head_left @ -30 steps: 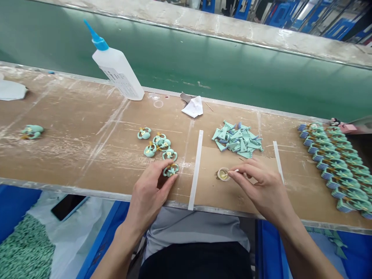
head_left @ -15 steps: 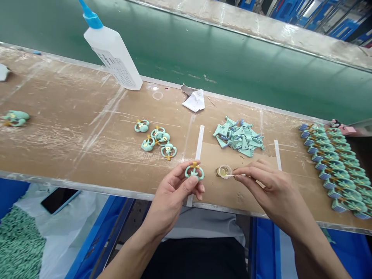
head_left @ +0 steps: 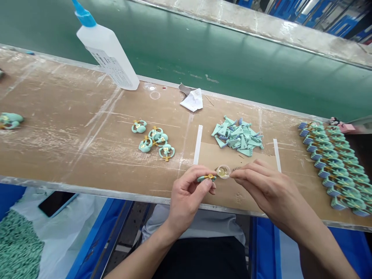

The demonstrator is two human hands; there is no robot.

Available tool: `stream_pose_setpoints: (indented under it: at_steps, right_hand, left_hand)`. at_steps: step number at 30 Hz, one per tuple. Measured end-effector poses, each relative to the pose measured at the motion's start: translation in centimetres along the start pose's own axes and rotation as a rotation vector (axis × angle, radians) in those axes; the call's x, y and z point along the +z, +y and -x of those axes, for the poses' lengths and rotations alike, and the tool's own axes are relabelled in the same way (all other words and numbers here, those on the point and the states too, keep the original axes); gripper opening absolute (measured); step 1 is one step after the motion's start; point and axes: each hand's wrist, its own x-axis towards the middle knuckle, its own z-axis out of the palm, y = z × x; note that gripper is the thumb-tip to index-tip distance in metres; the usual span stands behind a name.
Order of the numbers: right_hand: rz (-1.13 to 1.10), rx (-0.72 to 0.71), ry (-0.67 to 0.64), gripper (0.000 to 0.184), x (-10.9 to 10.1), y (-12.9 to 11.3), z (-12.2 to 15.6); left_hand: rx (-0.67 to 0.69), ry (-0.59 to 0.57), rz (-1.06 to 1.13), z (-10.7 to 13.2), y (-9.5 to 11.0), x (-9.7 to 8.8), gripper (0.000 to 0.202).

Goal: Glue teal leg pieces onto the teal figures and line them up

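My left hand pinches a small teal and orange toy figure, turned so its orange end faces up. Closed on a thin pale stick, my right hand is beside a small clear cup of yellowish liquid. The stick's tip is at the cup; whether it touches the liquid I cannot tell. Behind the cup lies a pile of teal toy pieces, some with blue-purple ends. Several teal figures with round heads lie on the board to the left of the pile.
Rows of figures with blue-striped bases stand at the right. A white bottle with a blue nozzle stands at the back left, near crumpled white paper. Below the bench edge lie a phone and many green pieces.
My left hand has moved right toward the cup and tilted the figure, so its orange end now faces up. My right hand and the stick have shifted slightly left.
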Motion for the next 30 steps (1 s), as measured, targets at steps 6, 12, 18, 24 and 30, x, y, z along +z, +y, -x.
stream_pose_setpoints:
  at_steps: [6,12,18,24,30]
  right_hand:
    - [-0.186,0.208,0.352,0.013,1.4,-0.9,1.0]
    - [-0.401,0.306,0.49,0.01,3.3,-2.6,1.5]
    - [-0.388,0.284,0.456,0.013,3.5,-2.8,0.9]
    - [-0.37,0.238,0.439,0.015,3.5,-3.1,0.5]
    - [-0.279,0.182,0.472,0.017,3.5,-3.8,0.2]
  left_hand:
    - [0.006,0.003,-0.138,0.1,0.4,0.2,0.013]
    - [0.008,0.005,-0.214,0.2,0.5,0.3,0.011]
    - [0.002,0.003,-0.236,0.4,0.6,0.3,0.011]
    - [0.01,0.0,-0.219,0.4,0.5,0.2,0.011]
    - [0.076,-0.016,-0.226,0.4,0.3,0.3,0.014]
